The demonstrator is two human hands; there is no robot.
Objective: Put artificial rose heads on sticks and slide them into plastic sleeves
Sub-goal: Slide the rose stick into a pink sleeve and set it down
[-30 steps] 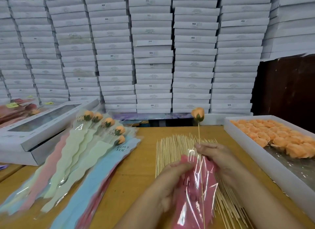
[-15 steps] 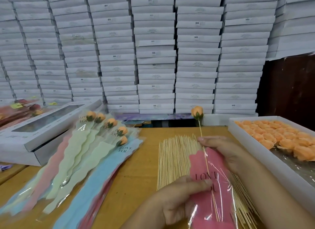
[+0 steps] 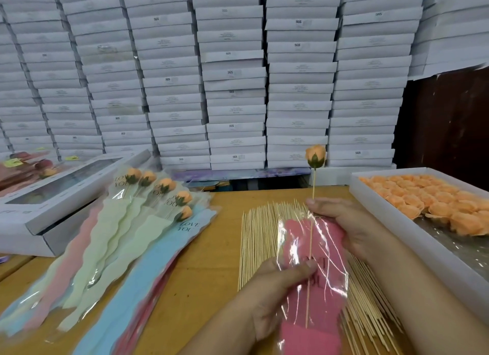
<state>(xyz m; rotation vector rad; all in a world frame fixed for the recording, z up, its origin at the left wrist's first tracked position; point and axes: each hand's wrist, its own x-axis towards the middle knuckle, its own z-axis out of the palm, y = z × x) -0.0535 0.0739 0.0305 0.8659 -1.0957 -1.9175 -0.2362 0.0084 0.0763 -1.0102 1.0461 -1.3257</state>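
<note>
An orange rose head (image 3: 315,155) sits on top of a thin wooden stick (image 3: 310,249). The stick's lower part is inside a pink and clear plastic sleeve (image 3: 312,280) printed LOVE YOU. My left hand (image 3: 275,294) grips the sleeve at its left edge, thumb on the front. My right hand (image 3: 352,227) pinches the stick at the sleeve's top opening and backs the sleeve. The rose head stands well above the sleeve mouth.
A pile of bare sticks (image 3: 262,238) lies under my hands. Finished sleeved roses (image 3: 137,222) fan out at left beside a windowed white box (image 3: 60,196). A white tray (image 3: 391,217) with several orange rose heads (image 3: 436,198) is at right. White boxes (image 3: 232,77) are stacked behind.
The stick has gone deeper into the pink sleeve. My left hand slid up the sleeve's left edge, and the sleeve now lies flatter, with its printed face showing.
</note>
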